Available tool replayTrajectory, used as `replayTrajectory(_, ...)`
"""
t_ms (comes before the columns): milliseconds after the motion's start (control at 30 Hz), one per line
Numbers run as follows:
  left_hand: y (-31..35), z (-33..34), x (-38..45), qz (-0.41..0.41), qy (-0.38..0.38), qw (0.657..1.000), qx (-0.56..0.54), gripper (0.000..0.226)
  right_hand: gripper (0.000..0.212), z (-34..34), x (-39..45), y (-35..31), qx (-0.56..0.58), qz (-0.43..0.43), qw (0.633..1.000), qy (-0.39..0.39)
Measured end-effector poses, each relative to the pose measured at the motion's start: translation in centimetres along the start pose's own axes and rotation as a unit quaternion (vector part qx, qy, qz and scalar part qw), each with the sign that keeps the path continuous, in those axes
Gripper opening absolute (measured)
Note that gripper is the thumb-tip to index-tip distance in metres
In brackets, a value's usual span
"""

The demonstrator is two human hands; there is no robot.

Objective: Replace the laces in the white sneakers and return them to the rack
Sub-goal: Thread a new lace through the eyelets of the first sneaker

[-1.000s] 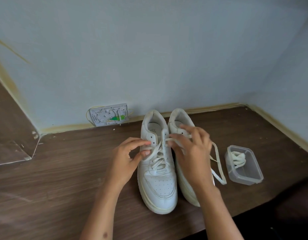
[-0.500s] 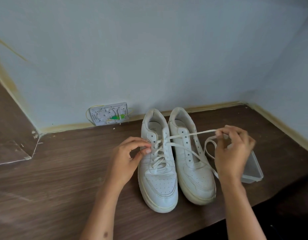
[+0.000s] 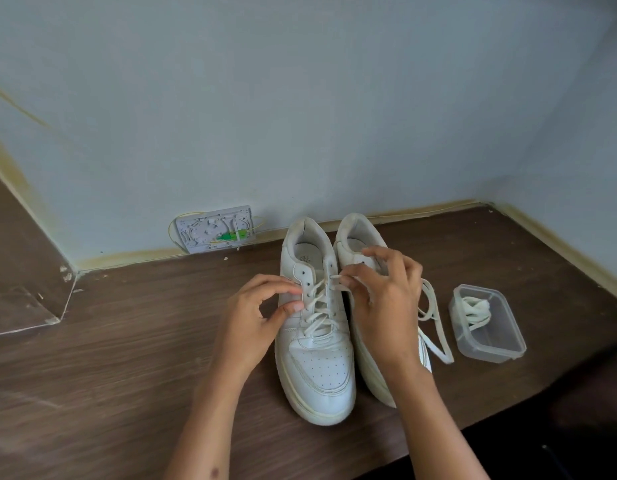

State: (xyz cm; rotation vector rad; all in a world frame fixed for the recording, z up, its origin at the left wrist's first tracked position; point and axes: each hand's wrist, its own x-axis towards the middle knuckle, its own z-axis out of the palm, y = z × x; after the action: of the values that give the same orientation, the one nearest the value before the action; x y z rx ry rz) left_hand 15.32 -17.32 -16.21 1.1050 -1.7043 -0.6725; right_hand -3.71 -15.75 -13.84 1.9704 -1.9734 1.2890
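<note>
she's midway through lacing the left sneaker [image 3: 315, 344] — the lace [image 3: 317, 306] is already crossed through the lower eyelets, and the upper pairs are bare, so i'd call the threading a bit past half done on this shoe. the other sneaker [image 3: 360, 247] sits just beside it, touching, mostly hidden behind her right hand [image 3: 383, 306], so how much of it is laced i can't tell. both stand on the brown worktop [image 3: 127, 358], heels toward the wall.

her left hand [image 3: 255, 313] has thumb and forefinger curled in against the outer eyelet row, pinching the flap there (steadying it, by the look of it). the right hand's fingers [image 3: 348, 277] are bunched over the inner eyelet row and seem to pinch the lace end right at a hole; the remaining fingers are spread loosely above the second shoe. the slack of the lace trails out past her right wrist, lying on the worktop between the shoes and the clear plastic tub [image 3: 487, 344], which holds another bundled lace [image 3: 475, 310].

next, i'd guess, the tip needs poking through that eyelet and drawing snug — a fiddly bit, since the floppy end can buckle.
</note>
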Motion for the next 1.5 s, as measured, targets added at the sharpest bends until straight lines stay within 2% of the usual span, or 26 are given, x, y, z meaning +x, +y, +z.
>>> replayTrajectory(167,-0.2,0.2,-0.1,-0.012,0.005,1.0,0.0,0.012,0.013,-0.5,0.1,-0.4,0.011,0.061,0.996,0.056)
replayTrajectory(233,-0.2,0.1,-0.1,-0.014,0.007,1.0,-0.001,0.012,0.014,-1.5,0.5,-0.4,0.021,0.073,0.996,0.051)
replayTrajectory(267,-0.1,0.1,-0.1,-0.012,0.008,1.0,0.0,0.013,0.013,-2.0,0.7,-0.3,0.02,0.071,0.997,0.029)
replayTrajectory(333,0.0,0.1,-0.1,-0.012,0.01,1.0,0.004,0.014,0.011,-3.0,1.2,0.0,0.003,0.056,0.996,-0.063)
replayTrajectory(433,0.4,0.2,0.0,-0.007,0.021,1.0,0.003,0.013,0.023,-3.7,0.8,-0.3,-0.065,0.034,0.976,-0.207)
replayTrajectory(533,1.1,0.3,0.1,0.007,0.033,0.999,-0.012,0.012,0.02,-3.9,0.5,-0.8,-0.076,0.006,0.97,-0.23)
replayTrajectory(633,1.5,0.3,0.1,0.019,0.039,0.999,-0.025,0.011,0.015,-5.3,1.2,-1.5,0.035,0.059,0.956,-0.286)
replayTrajectory(733,1.8,0.4,0.0,0.024,0.042,0.998,-0.034,0.011,0.014,-7.7,1.9,-2.5,0.141,0.087,0.909,-0.382)
replayTrajectory(800,2.1,0.5,-0.1,0.017,0.039,0.997,-0.058,0.01,0.011,-8.9,2.2,-3.1,0.233,0.098,0.877,-0.409)
replayTrajectory(900,3.0,0.9,-0.2,-0.009,-0.013,0.987,-0.159,0.019,0.023,-9.9,2.6,-3.2,0.381,0.117,0.838,-0.374)
replayTrajectory(1033,5.3,2.1,-0.5,-0.022,-0.114,0.95,-0.291,0.037,0.047,-9.7,2.7,-2.7,0.433,0.131,0.83,-0.328)
replayTrajectory(1100,6.1,2.4,-0.6,-0.055,-0.166,0.931,-0.32,0.044,0.049,-9.4,2.7,-2.5,0.441,0.142,0.831,-0.307)
replayTrajectory(1167,6.7,2.4,-0.7,-0.078,-0.216,0.91,-0.344,0.04,0.048,-9.2,2.7,-2.1,0.457,0.157,0.828,-0.285)
replayTrajectory(1233,7.1,2.0,-0.7,-0.091,-0.234,0.901,-0.354,0.036,0.044,-9.2,2.7,-2.0,0.484,0.174,0.819,-0.255)
replayTrajectory(1300,6.8,1.4,-0.6,-0.101,-0.204,0.914,-0.337,0.034,0.034,-9.1,2.7,-1.6,0.525,0.204,0.802,-0.198)
replayTrajectory(1400,5.7,-0.3,-0.2,-0.123,-0.103,0.924,-0.348,0.044,0.02,-9.2,2.7,-0.1,0.544,0.278,0.789,-0.071)
replayTrajectory(1467,4.7,-1.3,0.0,-0.13,-0.022,0.925,-0.356,0.034,0.019,-9.2,2.6,1.3,0.496,0.314,0.809,-0.009)
replayTrajectory(1500,4.3,-1.6,0.1,-0.123,0.007,0.935,-0.333,0.027,0.019,-9.1,2.6,1.8,0.453,0.319,0.833,0.005)
